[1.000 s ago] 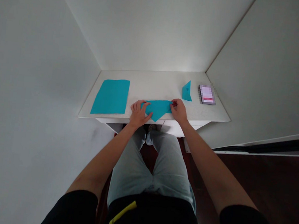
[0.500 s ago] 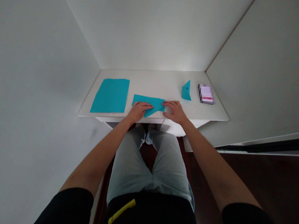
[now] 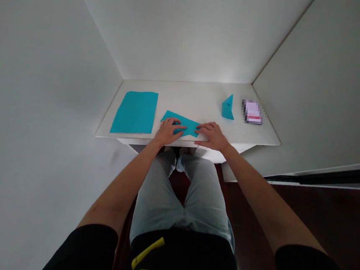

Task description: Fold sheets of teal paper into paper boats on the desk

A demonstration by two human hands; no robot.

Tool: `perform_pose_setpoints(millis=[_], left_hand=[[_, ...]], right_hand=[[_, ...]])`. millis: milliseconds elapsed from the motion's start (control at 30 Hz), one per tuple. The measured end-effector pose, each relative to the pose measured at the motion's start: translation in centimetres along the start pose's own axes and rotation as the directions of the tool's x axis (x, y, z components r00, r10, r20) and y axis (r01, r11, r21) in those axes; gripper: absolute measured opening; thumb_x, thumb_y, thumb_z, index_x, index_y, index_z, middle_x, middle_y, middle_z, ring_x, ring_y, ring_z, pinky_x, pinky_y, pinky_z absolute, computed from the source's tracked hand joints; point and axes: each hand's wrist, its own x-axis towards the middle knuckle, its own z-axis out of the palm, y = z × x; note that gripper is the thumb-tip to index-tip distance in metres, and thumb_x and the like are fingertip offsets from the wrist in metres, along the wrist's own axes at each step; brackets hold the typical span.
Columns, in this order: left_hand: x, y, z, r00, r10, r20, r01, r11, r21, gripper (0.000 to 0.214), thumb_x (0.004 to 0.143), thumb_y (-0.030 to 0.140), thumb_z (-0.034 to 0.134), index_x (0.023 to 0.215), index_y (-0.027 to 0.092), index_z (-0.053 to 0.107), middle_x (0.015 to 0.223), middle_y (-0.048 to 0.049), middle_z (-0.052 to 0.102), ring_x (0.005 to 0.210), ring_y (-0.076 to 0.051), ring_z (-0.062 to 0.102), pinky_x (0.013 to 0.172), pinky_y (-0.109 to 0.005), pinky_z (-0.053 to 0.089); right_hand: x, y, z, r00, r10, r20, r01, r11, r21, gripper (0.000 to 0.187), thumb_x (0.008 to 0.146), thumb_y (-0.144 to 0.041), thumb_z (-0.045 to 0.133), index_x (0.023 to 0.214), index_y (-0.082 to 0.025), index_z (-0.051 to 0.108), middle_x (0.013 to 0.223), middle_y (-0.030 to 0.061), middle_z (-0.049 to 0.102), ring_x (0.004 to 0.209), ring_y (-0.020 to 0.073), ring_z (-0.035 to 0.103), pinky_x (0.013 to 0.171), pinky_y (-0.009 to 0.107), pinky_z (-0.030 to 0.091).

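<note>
- L hand: fingers spread over the L part of the blue strip, thumb apart from index; lay on top, not closed round it.
- R hand: fingertips on strip's R end, thumb off to the near side w/ a gap; no pinch seen. Pressure: couldn't tell.
- Strip: under & btwn both hands, on the desk, slanted, L end farther from the person than R. Near edge uneven, mostly hidden by L hand.
- Risk 1: strip could've skewed or swung, prob. if one hand pushed harder, as nothing gripped it.
- Risk 2: layers (if >1, couldn't tell) might've slid & left an off-line crease, if fingertips dragged rather than pressed.
- Risk 3: R end sat near desk's front edge, so a pull toward the person could've tipped it over.
- Sheet: L of L hand, well apart; low risk.
- Small fold: beyond R hand, slightly R; a wide reach might've knocked it.
- Phone, prob.: farther R, pixelated.
</note>
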Motion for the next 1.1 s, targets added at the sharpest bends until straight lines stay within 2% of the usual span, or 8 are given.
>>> perform_pose_setpoints(millis=[67, 133, 300, 367, 467, 667, 900, 1100], left_hand=[[0.1, -0.2, 0.0, 1.0, 0.002, 0.008, -0.002, 1.0, -0.031, 0.031, 0.101, 0.039, 0.068, 0.128, 0.036, 0.083, 0.138, -0.0074, 0.066, 0.132, -0.03, 0.057, 0.12, -0.05, 0.043], [0.1, -0.3, 0.1, 1.0, -0.003, -0.03, 0.002, 0.999, -0.053, 0.036, 0.099, 0.039, 0.07, 0.133, 0.033, 0.081, 0.139, -0.0085, 0.066, 0.134, -0.03, 0.057, 0.122, -0.049, 0.043], [0.0, -0.2, 0.3, 0.966, -0.169, -0.198, 0.163, 0.985, -0.048, 0.077, 0.092, 0.05, 0.077, 0.161, 0.024, 0.055, 0.153, -0.0155, 0.058, 0.147, -0.036, 0.049, 0.128, -0.053, 0.039], [0.0, 0.0, 0.3, 0.955, -0.218, -0.203, 0.215, 0.976, -0.04, 0.084, 0.09, 0.053, 0.078, 0.163, 0.023, 0.051, 0.156, -0.0176, 0.055, 0.15, -0.038, 0.046, 0.128, -0.055, 0.037], [0.1, 0.2, 0.2, 0.958, -0.229, -0.173, 0.23, 0.973, -0.016, 0.092, 0.087, 0.057, 0.081, 0.164, 0.02, 0.047, 0.161, -0.0198, 0.05, 0.154, -0.04, 0.043, 0.129, -0.054, 0.035], [0.1, 0.4, -0.1, 0.969, -0.202, -0.139, 0.205, 0.979, 0.004, 0.095, 0.085, 0.065, 0.082, 0.163, 0.023, 0.048, 0.163, -0.0188, 0.049, 0.155, -0.041, 0.041, 0.13, -0.055, 0.032], [0.0, 0.5, -0.2, 0.978, -0.173, -0.116, 0.175, 0.984, 0.01, 0.094, 0.084, 0.066, 0.082, 0.162, 0.024, 0.05, 0.162, -0.0176, 0.05, 0.155, -0.04, 0.041, 0.129, -0.055, 0.033], [0.2, 0.8, -0.1, 0.978, -0.182, -0.097, 0.185, 0.982, 0.025, 0.089, 0.088, 0.068, 0.076, 0.162, 0.024, 0.051, 0.164, -0.0176, 0.051, 0.158, -0.041, 0.039, 0.13, -0.057, 0.031]], right_hand=[[0.0, -0.1, -0.1, 1.0, -0.021, 0.005, 0.021, 0.999, 0.029, 0.045, 0.086, -0.068, 0.084, 0.115, -0.034, 0.082, 0.135, 0.0071, 0.077, 0.124, 0.0374, 0.062, 0.111, 0.059, 0.042], [0.1, -0.2, -0.2, 0.999, -0.04, 0.009, 0.04, 0.998, 0.057, 0.041, 0.089, -0.068, 0.082, 0.111, -0.033, 0.083, 0.131, 0.0072, 0.078, 0.121, 0.0356, 0.064, 0.11, 0.057, 0.044], [0.3, -0.5, -0.5, 1.0, -0.006, 0.03, 0.004, 0.997, 0.074, 0.039, 0.089, -0.07, 0.08, 0.101, -0.034, 0.085, 0.117, 0.008, 0.079, 0.11, 0.0342, 0.066, 0.101, 0.054, 0.048], [0.4, -0.6, -0.5, 1.0, 0.007, 0.029, -0.009, 0.996, 0.086, 0.041, 0.089, -0.073, 0.078, 0.097, -0.033, 0.085, 0.11, 0.0078, 0.079, 0.105, 0.0329, 0.067, 0.099, 0.053, 0.049], [0.6, -0.6, -0.5, 1.0, 0.014, 0.003, -0.014, 0.991, 0.131, 0.044, 0.094, -0.074, 0.071, 0.093, -0.032, 0.084, 0.103, 0.0074, 0.079, 0.102, 0.0312, 0.068, 0.098, 0.051, 0.05], [1.2, -0.4, -0.3, 0.994, 0.104, -0.021, -0.101, 0.987, 0.122, 0.044, 0.101, -0.067, 0.063, 0.093, -0.029, 0.083, 0.099, 0.0094, 0.076, 0.098, 0.031, 0.066, 0.095, 0.051, 0.051], [1.5, 0.2, 0.3, 0.994, 0.105, -0.025, -0.103, 0.993, 0.06, 0.027, 0.102, -0.052, 0.067, 0.102, -0.028, 0.08, 0.107, 0.0101, 0.074, 0.105, 0.0333, 0.064, 0.102, 0.053, 0.049], [1.5, 0.1, 0.4, 0.989, 0.131, -0.067, -0.126, 0.989, 0.075, 0.037, 0.105, -0.06, 0.061, 0.108, -0.028, 0.078, 0.105, 0.01, 0.073, 0.104, 0.0329, 0.064, 0.103, 0.054, 0.049]])
